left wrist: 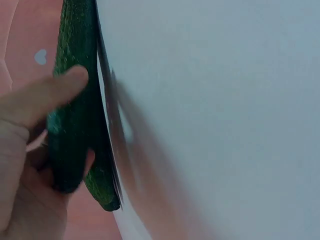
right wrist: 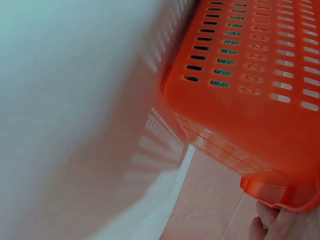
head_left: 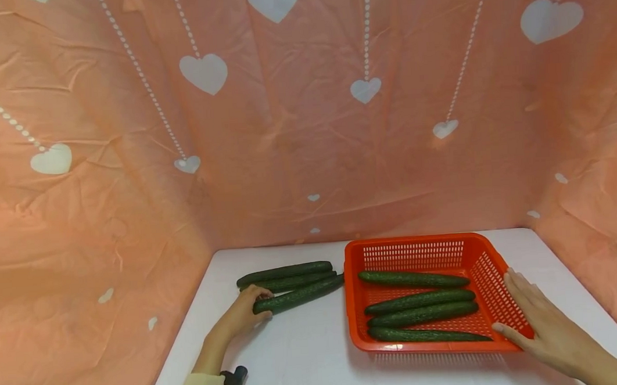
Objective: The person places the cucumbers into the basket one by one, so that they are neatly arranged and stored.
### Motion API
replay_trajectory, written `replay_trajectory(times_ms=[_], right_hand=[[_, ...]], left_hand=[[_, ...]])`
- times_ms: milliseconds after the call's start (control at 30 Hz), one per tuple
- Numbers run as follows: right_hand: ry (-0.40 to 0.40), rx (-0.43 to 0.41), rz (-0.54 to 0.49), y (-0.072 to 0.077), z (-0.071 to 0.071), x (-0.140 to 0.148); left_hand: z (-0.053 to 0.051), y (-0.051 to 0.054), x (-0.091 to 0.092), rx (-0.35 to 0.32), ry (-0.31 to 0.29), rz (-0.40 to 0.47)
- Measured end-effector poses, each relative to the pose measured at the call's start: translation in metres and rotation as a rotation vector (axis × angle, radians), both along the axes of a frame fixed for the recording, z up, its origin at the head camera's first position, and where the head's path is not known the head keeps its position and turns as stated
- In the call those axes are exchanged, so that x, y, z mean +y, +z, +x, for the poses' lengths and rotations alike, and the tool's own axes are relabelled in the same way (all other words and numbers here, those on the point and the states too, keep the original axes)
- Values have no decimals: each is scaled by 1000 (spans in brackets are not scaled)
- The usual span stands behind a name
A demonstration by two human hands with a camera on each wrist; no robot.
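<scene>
In the head view, my left hand (head_left: 247, 312) grips the near end of a dark green cucumber (head_left: 300, 296), thumb on one side and fingers on the other. The left wrist view shows the thumb lying across this cucumber (left wrist: 75, 115), with part of another cucumber (left wrist: 103, 192) beside it. Two more cucumbers (head_left: 286, 271) lie just behind the held one. On the right, my right hand (head_left: 548, 325) rests against the right rim of a red plastic basket (head_left: 426, 346), its fingers extended and thumb apart. Several cucumbers (head_left: 422, 314) lie lengthwise inside the basket.
Everything stands on a white-covered table (head_left: 296, 356). Pink cloth (head_left: 284, 130) with white hearts hangs behind and at both sides. The basket's slotted wall (right wrist: 240, 50) fills the upper right of the right wrist view. A black strap piece (head_left: 235, 377) sits by the left wrist.
</scene>
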State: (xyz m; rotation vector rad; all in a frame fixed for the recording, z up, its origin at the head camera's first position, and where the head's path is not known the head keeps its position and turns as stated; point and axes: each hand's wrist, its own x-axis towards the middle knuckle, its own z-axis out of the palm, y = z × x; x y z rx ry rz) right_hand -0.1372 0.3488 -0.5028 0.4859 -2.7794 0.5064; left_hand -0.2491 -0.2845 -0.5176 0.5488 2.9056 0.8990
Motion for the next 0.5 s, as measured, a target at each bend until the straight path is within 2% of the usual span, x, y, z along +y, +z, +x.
replay_trajectory(times_ms=[100,300,500], right_hand=[[5,2,-2,1,-1,0],[8,17,7,1,-1,0],[7,7,6,2,-2,0]], left_hand=[[2,1,1,-1,1,2],[9,2,5,-16,56,42],[15,5,6,26,87,58]])
